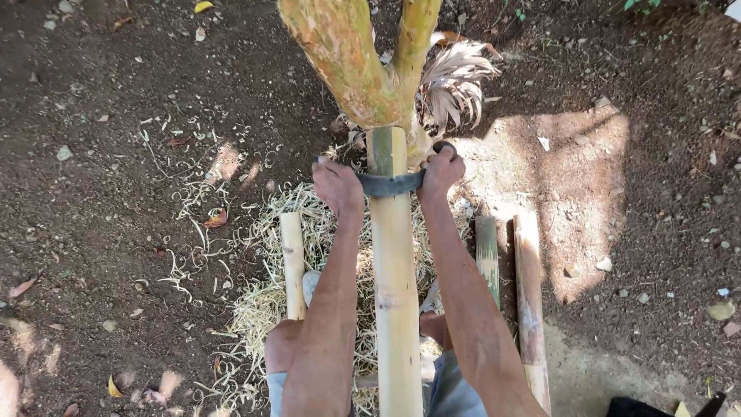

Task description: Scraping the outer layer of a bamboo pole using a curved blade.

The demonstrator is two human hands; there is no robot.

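I see my left hand (337,185) and right hand (441,171), fingers clenched on a curved drawknife (390,184) straddling the upright bamboo pole (395,278), far end at the tree fork (370,85).

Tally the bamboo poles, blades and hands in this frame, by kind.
Bamboo poles: 4, one being scraped, one at left, two at right
Curved blade: 1
Hands: 2, left, right
Total: 7

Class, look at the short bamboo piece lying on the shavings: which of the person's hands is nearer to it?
Left. The left hand grips the curved blade just above the short bamboo piece; the right hand is across the bamboo pole, farther away.
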